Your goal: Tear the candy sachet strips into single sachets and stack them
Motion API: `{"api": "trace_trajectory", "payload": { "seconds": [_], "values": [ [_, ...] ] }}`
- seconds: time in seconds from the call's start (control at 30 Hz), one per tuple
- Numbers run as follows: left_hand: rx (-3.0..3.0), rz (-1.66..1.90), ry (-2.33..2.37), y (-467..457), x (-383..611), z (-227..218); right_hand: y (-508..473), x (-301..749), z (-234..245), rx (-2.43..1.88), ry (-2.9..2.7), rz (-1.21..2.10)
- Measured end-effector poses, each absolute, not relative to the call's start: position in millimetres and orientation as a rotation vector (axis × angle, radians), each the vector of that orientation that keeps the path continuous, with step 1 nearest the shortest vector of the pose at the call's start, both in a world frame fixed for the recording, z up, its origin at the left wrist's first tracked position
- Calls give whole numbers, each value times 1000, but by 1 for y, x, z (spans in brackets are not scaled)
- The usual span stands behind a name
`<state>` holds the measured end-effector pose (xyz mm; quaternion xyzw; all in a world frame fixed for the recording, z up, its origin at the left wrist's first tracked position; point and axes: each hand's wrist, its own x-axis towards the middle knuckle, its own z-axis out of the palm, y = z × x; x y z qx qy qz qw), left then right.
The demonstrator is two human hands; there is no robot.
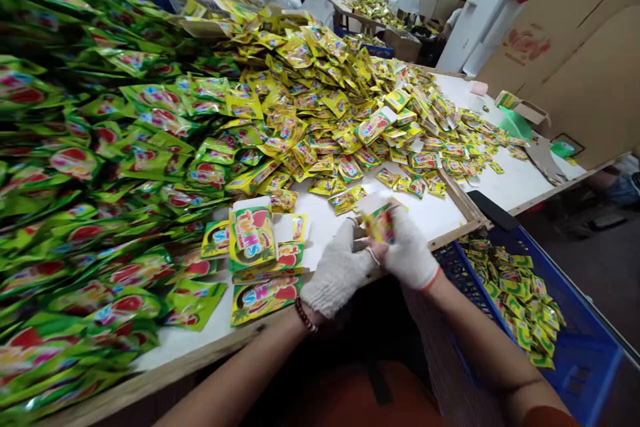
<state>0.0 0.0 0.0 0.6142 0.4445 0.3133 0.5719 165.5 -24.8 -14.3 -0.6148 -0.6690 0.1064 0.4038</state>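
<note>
In front of me, over the table's front edge, I hold a small blurred yellow-green carton with a whitish flap at its top. My right hand, in a white knit glove with bare fingertips showing, is closed on its right side. My left hand, gloved the same way, curls its fingers against the carton's lower left. Left of my hands, an upright printed carton with a raised white flap stands among flat cartons. Small yellow sachets lie just beyond my hands.
Green pouches are heaped high on the left. A yellow pile of packets spreads across the white table. At lower right, a blue crate holds yellow sachets. Large cardboard sheets stand at the right.
</note>
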Motion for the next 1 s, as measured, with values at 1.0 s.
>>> {"api": "trace_trajectory", "payload": {
  "seconds": [1.0],
  "values": [
    [2580,380,1067,55,6,40,73,309,14,-2172,-1397,432]
  ]
}}
